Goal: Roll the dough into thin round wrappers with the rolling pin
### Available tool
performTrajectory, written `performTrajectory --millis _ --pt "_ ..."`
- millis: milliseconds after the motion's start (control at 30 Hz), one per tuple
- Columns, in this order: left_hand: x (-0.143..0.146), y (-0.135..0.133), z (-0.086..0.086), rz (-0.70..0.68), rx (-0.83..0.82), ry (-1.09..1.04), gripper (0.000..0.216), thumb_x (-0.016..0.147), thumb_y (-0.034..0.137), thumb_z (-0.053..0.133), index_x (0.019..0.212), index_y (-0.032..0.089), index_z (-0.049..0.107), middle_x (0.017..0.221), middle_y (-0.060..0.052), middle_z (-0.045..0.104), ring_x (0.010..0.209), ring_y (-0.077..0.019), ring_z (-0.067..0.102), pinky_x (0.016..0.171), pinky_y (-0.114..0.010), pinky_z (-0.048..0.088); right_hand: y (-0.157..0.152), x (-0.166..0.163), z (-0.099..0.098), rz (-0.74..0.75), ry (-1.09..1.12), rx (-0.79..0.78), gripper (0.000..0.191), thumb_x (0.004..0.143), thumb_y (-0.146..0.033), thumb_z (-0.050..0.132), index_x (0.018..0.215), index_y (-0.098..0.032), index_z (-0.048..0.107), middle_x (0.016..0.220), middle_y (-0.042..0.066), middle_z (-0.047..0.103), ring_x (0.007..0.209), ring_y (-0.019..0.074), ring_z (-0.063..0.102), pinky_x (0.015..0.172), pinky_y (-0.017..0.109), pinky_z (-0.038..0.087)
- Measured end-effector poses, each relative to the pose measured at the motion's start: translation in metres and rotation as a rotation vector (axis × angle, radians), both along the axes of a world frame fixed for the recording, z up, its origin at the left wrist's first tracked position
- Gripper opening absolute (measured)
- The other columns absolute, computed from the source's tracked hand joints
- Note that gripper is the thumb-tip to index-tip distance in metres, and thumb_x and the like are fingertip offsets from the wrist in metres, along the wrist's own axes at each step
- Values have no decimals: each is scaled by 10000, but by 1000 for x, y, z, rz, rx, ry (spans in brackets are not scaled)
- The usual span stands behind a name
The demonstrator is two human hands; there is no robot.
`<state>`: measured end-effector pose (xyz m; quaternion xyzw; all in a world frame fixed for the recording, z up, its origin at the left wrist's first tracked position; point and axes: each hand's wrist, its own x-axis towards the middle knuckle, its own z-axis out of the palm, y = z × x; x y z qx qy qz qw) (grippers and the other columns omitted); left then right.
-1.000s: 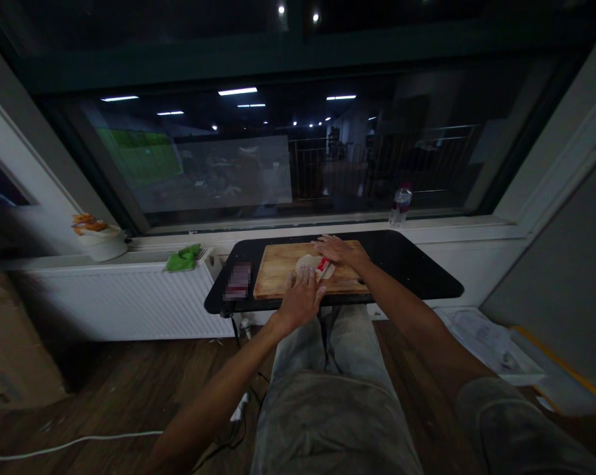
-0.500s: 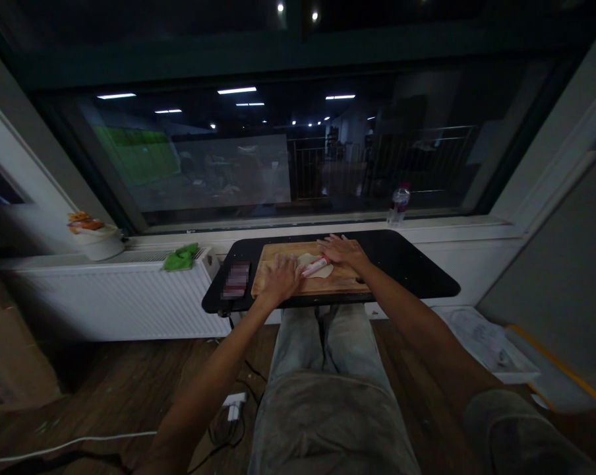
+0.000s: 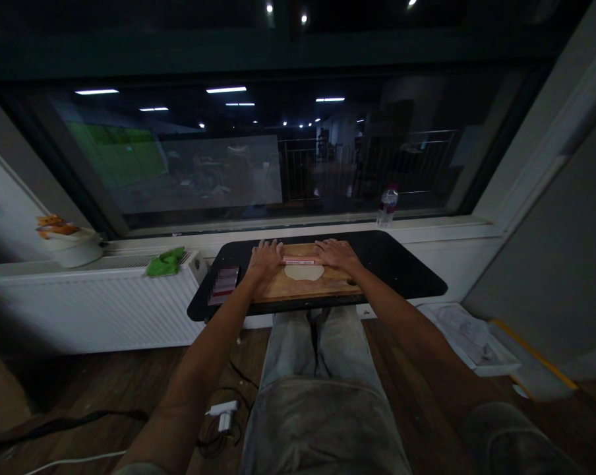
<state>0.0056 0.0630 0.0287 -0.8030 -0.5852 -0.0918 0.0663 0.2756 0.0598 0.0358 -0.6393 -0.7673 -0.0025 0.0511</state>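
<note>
A flat, pale round of dough lies on a wooden board. Across its far edge runs a rolling pin with a red-and-white printed label, roughly level from side to side. My left hand rests on the pin's left end, fingers stretched forward and apart. On the right end lies my right hand, flat, its fingers extended toward the window. Neither hand wraps round the pin; both ends are hidden under the palms.
The board sits on a black table. A blurred-out flat item lies left of it. On the sill stands a water bottle. A green cloth and a white tub sit on the radiator. Cables and a white plug are on the floor.
The rolling pin has turned from slanted to level and moved to the dough's far edge. My left hand has moved forward with it. The view has shifted slightly.
</note>
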Motion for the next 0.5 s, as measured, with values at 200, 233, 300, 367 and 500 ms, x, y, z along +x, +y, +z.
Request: performTrajectory --millis 200,233,300,367,500 --pt "-6 20 -5 -26 -91 50 554 1200 392 248 1504 211 675 1559 -151 712 1581 -353 509 1276 -577 444 4 1 1 141 -70 -58 560 1171 -405 481 1689 -211 567 1783 119 513 1621 354 489 1332 449 337" --pt "-8 20 -7 -56 -87 80 529 1194 381 288 1488 202 690 1543 -157 724 1559 -352 541 1298 -566 421 3 1 2 153 -78 -62 573 1155 -422 526 1689 -219 567 1792 115 500 1628 351 483 1337 445 336" --pt "-11 17 -12 -119 -62 135 463 1173 358 393 1461 176 707 1513 -185 737 1517 -349 595 1339 -536 370 -2 1 5 134 -79 -57 619 1145 -467 547 1715 -227 533 1801 122 484 1638 345 474 1342 449 343" --pt "-15 13 -15 -168 -40 159 423 1149 338 483 1461 150 697 1526 -217 718 1514 -346 606 1359 -518 337 -8 1 5 101 -65 -41 661 1165 -508 489 1749 -197 480 1795 148 484 1639 354 474 1341 474 357" --pt "-19 6 -18 -190 -19 168 412 1143 342 536 1466 126 674 1522 -242 709 1496 -349 627 1338 -546 361 -24 2 -2 129 -60 -6 634 1182 -501 434 1719 -181 536 1808 138 459 1675 357 428 1374 477 334"
